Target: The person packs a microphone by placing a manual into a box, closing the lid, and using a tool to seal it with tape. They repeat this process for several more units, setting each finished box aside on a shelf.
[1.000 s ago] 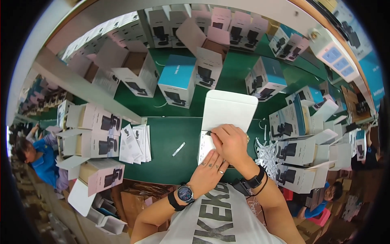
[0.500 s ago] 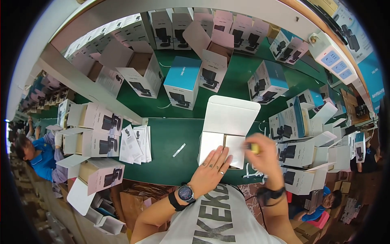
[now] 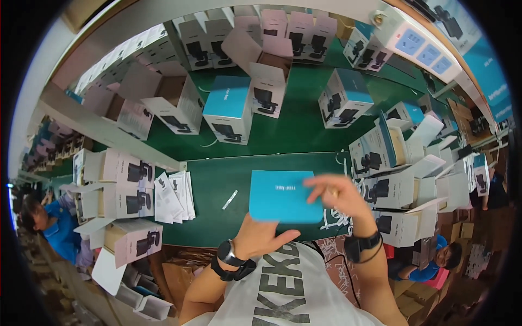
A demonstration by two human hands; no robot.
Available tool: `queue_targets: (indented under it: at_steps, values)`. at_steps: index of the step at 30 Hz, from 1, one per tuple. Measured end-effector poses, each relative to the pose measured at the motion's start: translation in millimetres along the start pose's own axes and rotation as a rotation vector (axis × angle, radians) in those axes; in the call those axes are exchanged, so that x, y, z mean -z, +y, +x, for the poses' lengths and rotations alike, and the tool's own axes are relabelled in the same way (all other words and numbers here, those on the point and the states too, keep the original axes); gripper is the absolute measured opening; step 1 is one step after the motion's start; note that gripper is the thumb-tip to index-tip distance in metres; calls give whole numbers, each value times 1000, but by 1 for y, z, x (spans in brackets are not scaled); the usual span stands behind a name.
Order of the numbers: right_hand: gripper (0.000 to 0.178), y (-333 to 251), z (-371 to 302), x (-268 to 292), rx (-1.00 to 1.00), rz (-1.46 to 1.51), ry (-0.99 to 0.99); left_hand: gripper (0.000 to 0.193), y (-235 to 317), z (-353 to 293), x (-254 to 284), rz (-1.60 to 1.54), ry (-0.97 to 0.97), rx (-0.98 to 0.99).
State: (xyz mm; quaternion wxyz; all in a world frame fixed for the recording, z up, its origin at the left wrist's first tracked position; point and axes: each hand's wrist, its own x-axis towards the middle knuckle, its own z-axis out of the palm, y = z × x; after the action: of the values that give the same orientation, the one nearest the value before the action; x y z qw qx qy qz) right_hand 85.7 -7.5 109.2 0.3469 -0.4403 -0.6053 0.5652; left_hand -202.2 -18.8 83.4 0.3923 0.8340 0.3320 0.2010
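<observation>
A box (image 3: 285, 195) stands in front of me on the green bench, its blue lid folded over the top with the front flap hanging toward me. My left hand (image 3: 261, 236) is at the box's near left edge, thumb stretched out to the right; its other fingers are partly hidden by the lid. Over the lid's right side is my right hand (image 3: 340, 198), blurred, with the index finger extended and the others curled. A small yellowish thing shows among those curled fingers, too smeared to name.
White printed leaflets (image 3: 176, 195) lie to the left, and a white strip (image 3: 230, 199) lies nearer the box. Open boxes flank both sides (image 3: 138, 204), (image 3: 380, 190). A closed blue-topped box (image 3: 228, 111) stands behind. Co-workers (image 3: 60, 223) sit at the left and lower right.
The lid has swung down toward me, covering the white inside. My left hand has drawn back from the inner flaps to the near edge; my right hand has moved slightly left.
</observation>
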Motion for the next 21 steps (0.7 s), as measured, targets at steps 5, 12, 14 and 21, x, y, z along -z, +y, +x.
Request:
queue_targets:
  at_steps: [5,12,14,21]
  values:
    - [66,-10,-20,-23,238,-390,55,67,-17,-16,-3,-504,43,234]
    - [62,-7,-37,-62,49,-453,316,47,-17,-13,-16,-672,583,178]
    - [62,4,-36,-71,65,-366,385,46,-25,-13,-4,-754,574,144]
    - [47,56,-40,-88,290,-585,575,51,-69,-23,-3,-273,509,-98]
